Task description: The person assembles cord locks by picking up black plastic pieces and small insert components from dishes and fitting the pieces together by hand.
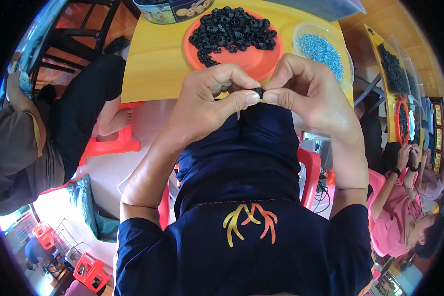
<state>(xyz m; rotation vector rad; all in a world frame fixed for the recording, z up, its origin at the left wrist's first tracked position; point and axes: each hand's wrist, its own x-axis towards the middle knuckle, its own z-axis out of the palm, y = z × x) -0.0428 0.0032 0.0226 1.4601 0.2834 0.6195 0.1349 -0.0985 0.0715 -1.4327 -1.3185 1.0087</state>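
Observation:
Between my hands, just past the table's near edge, is a small black plastic part (259,92). My left hand (207,98) pinches it from the left with thumb and forefinger. The fingertips of my right hand (311,93) close on its other side, and they hide most of it. Right beyond my hands, an orange-red plate (254,59) bears a heap of black plastic parts (234,29). To its right a clear round tub (349,74) holds many tiny shiny bluish metal pieces (320,52), whose exact kind is too small to tell.
The yellow table (150,64) also carries a printed tin (175,11) at the far edge. A person in dark trousers (96,84) sits at the left. At the right, a person in pink (399,217) works at another table. Red plastic stools (111,143) stand nearby.

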